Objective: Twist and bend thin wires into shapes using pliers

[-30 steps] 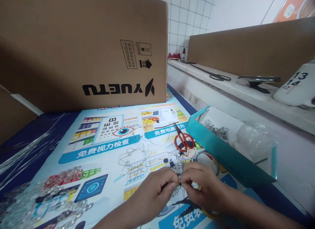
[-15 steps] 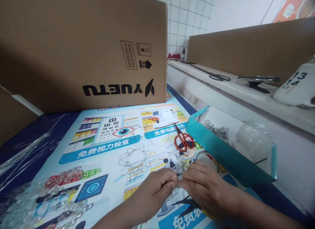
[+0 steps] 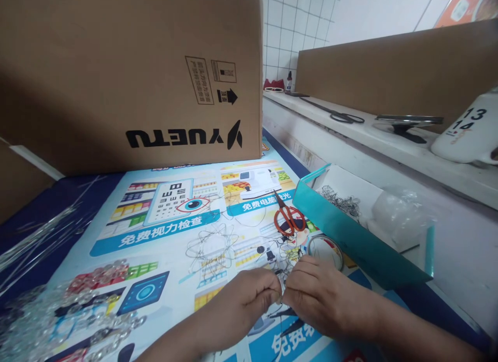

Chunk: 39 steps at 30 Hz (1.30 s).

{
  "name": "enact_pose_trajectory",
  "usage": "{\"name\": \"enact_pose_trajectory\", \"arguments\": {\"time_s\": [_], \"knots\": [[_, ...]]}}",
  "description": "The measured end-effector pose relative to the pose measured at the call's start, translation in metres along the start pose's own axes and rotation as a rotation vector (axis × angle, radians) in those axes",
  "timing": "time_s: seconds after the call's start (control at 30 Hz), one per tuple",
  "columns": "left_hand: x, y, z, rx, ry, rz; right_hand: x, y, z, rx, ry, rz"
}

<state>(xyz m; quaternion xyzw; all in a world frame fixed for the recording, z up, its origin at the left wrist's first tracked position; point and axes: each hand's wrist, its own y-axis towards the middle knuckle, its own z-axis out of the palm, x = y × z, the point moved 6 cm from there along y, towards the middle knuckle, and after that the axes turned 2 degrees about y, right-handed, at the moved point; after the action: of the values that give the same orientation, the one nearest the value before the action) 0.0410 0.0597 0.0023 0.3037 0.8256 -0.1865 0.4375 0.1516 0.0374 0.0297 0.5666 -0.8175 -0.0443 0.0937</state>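
Observation:
My left hand (image 3: 259, 294) and my right hand (image 3: 313, 294) meet low in the middle of the view, fingertips pinched close together. Thin wire (image 3: 280, 320) hangs from between them; the rest of what they pinch is hidden by the fingers. Just beyond the hands is a tangle of thin dark wire (image 3: 286, 253). Red-handled scissors (image 3: 290, 219) lie open past the tangle. A round clear-looking dish or roll (image 3: 326, 250) sits behind my right hand. Dark pointed tool tips (image 3: 286, 320) show beneath the hands. Left of them lies a loose wire coil (image 3: 213, 248).
Clear beads (image 3: 93, 305) spread at the lower left. A teal box (image 3: 354, 232) with wire pieces and a plastic bag stands at right. A large cardboard box (image 3: 155, 82) stands at the back. The ledge (image 3: 369, 136) holds black scissors (image 3: 346, 117) and a white mug (image 3: 469, 128).
The whole view has shifted slightly. My hands remain pinched together, with a small gap now visible between them, and something yellow beneath my right hand no longer shows.

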Motion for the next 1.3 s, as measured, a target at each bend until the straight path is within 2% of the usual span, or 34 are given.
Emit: {"name": "enact_pose_trajectory", "arguments": {"time_s": [0.27,0.53,0.77,1.0,1.13,1.3], "knots": [[0.0,-0.002,0.006,-0.003,0.026,0.005,0.004,-0.001,0.012,-0.057,-0.115,-0.021],[0.011,0.001,0.012,-0.022,0.04,-0.039,0.004,0.001,0.015,-0.052,-0.06,0.102],[0.011,0.001,0.011,-0.068,0.072,-0.07,-0.001,0.001,0.018,-0.053,-0.009,0.233],[-0.003,0.0,0.009,-0.058,0.116,0.021,-0.015,-0.004,0.007,-0.205,0.161,0.365],[0.004,-0.001,0.004,-0.137,0.166,-0.027,-0.01,-0.003,-0.002,-0.272,0.266,0.304],[0.003,-0.001,0.003,-0.103,0.11,-0.021,-0.009,-0.002,-0.012,-0.297,0.142,0.229]]}}
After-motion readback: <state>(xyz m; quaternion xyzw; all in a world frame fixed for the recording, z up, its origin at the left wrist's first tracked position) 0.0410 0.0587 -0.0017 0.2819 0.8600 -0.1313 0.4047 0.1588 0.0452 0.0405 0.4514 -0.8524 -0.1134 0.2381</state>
